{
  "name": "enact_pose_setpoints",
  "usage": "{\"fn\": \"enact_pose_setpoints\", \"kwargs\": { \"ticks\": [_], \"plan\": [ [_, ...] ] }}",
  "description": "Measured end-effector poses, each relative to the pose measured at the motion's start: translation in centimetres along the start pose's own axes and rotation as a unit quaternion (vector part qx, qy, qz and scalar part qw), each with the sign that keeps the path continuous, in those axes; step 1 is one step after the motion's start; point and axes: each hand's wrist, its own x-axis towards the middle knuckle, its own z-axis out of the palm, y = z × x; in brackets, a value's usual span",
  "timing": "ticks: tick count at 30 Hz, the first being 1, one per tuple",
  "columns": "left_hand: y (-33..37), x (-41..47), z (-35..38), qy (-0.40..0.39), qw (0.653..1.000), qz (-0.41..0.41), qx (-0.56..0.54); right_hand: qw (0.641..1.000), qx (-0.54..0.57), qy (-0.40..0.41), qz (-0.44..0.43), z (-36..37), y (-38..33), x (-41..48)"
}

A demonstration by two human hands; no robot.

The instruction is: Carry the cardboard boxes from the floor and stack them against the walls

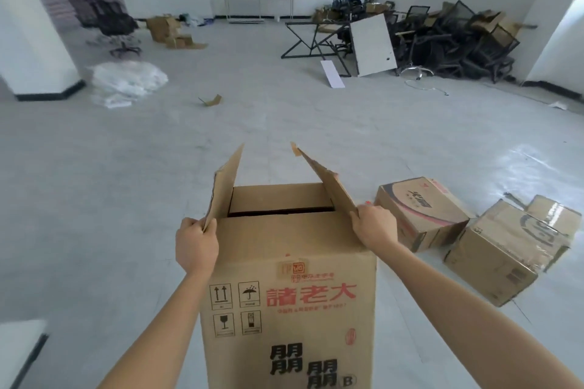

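Note:
A tall brown cardboard box (290, 265) with red and black printing fills the lower middle of the head view, its top flaps standing up. My left hand (196, 246) grips the left flap near its base. My right hand (376, 227) holds the base of the right flap. Two smaller taped cardboard boxes lie on the floor to the right: one with a dark logo (420, 211) and a scuffed one (508, 249) beside it. More cardboard boxes (167, 30) sit far off by the back wall.
A white pillar (28, 41) stands at the left with a heap of plastic sheeting (126, 80) near it. Piled office chairs (458, 38), a table frame (316, 41) and a white panel (374, 44) crowd the back right. A cardboard scrap (211, 100) lies mid-floor.

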Motion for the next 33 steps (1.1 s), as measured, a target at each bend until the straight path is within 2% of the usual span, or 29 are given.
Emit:
{"fn": "enact_pose_setpoints", "kwargs": {
  "ticks": [4, 8, 11, 16, 21, 27, 29, 33],
  "plan": [
    [0.1, -2.7, -2.4, 0.077, 0.995, -0.069, -0.007, 0.996, 0.020, -0.030, -0.087, -0.6, -1.2, 2.7],
    [0.1, -8.1, -4.3, 0.172, 0.972, -0.157, -0.008, 0.973, -0.004, -0.057, -0.224, -1.1, -2.1, 3.5],
    [0.5, -15.4, -5.2, 0.255, 0.936, -0.243, 0.015, 0.939, -0.019, -0.066, -0.336, -1.5, -1.9, 2.3],
    [3.5, -30.4, -6.8, 0.380, 0.858, -0.338, 0.067, 0.862, -0.007, -0.061, -0.504, -3.8, -0.4, -3.1],
    [7.4, -44.9, -7.2, 0.488, 0.769, -0.408, 0.064, 0.765, 0.030, -0.104, -0.635, -4.8, 2.0, -10.4],
    [13.1, -65.5, -5.0, 0.583, 0.655, -0.479, 0.037, 0.621, 0.022, -0.183, -0.762, -5.9, 10.2, -23.0],
    [16.1, -73.0, -2.7, 0.613, 0.600, -0.512, 0.041, 0.561, 0.024, -0.195, -0.804, -6.3, 14.2, -27.9],
    [24.8, -85.1, 3.2, 0.680, 0.453, -0.571, 0.078, 0.443, 0.044, -0.165, -0.880, -8.5, 22.8, -36.6]
  ]
}}
